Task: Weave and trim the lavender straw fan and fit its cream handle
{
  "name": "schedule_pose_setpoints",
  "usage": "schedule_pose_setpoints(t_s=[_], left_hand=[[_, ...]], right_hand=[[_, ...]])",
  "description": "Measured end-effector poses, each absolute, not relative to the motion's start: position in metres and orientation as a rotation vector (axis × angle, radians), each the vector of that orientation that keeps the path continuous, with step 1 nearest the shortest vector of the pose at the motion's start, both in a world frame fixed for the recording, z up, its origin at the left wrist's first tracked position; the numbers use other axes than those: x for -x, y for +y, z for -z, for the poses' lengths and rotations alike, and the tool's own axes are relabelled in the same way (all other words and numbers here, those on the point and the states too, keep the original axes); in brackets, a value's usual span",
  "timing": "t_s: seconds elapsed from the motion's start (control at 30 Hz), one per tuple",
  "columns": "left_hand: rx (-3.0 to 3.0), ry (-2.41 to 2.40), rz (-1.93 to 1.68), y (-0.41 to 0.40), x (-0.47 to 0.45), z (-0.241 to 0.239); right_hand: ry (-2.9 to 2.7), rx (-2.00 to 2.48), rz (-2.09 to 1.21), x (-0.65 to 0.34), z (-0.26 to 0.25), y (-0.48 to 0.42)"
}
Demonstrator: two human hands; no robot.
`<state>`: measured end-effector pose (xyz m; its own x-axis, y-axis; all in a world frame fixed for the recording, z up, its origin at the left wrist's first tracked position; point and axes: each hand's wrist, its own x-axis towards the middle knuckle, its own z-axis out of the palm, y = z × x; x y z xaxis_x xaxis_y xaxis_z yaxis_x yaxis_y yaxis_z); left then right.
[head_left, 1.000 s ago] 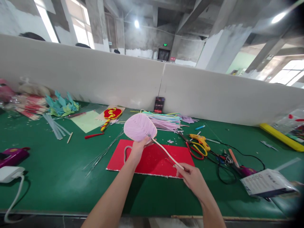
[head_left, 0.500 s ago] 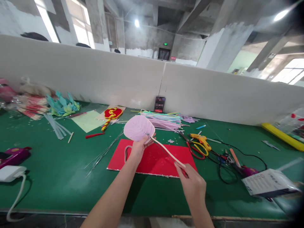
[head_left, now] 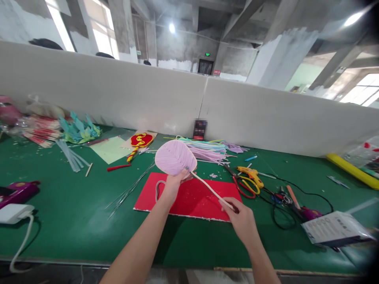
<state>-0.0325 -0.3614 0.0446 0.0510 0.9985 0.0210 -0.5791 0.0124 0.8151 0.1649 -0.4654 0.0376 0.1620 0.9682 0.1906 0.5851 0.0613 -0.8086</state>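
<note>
On the green table [head_left: 85, 232], in the middle, lies a red board [head_left: 191, 201]. From it, a heap of coloured strips [head_left: 207, 152] lies between twelve and one o'clock, scissors [head_left: 236, 185] and a yellow glue gun [head_left: 251, 175] at two, a printed packet [head_left: 334, 228] between three and four, thin wires [head_left: 128, 193] between nine and ten, and a pale green sheet [head_left: 109, 152] near ten.

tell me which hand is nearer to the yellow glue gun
Right. The right hand is on the near side of the yellow glue gun, holding the pale stem; the left hand is farther off, left of it, holding the lilac leaf shape.
</note>
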Motion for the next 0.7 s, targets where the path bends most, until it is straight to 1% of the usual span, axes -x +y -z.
schedule_pose_setpoints(t_s=[0.23,0.4,0.47,0.53,0.6,0.7], left_hand=[[-0.803,0.692,-1.348,-0.3613,0.0321,-0.0437],[-0.81,0.654,-1.334,-0.3618,0.0312,-0.0445],[-0.812,0.647,-1.346,-0.3629,0.0311,-0.0462],[-0.824,0.658,-1.339,-0.364,0.0313,-0.048],[-0.843,0.672,-1.313,-0.3646,0.0319,-0.0491],[-0.866,0.687,-1.278,-0.3646,0.0331,-0.0491]], right_hand=[[-1.501,1.497,-0.96,-0.1662,-0.0383,-0.4625],[-1.378,1.501,-1.32,-0.1634,-0.0356,-0.4631],[-1.349,1.48,-1.416,-0.1615,-0.0342,-0.4633],[-1.344,1.473,-1.457,-0.1606,-0.033,-0.4632],[-1.361,1.49,-1.421,-0.1611,-0.0329,-0.463],[-1.44,1.538,-1.216,-0.163,-0.0362,-0.4643]])
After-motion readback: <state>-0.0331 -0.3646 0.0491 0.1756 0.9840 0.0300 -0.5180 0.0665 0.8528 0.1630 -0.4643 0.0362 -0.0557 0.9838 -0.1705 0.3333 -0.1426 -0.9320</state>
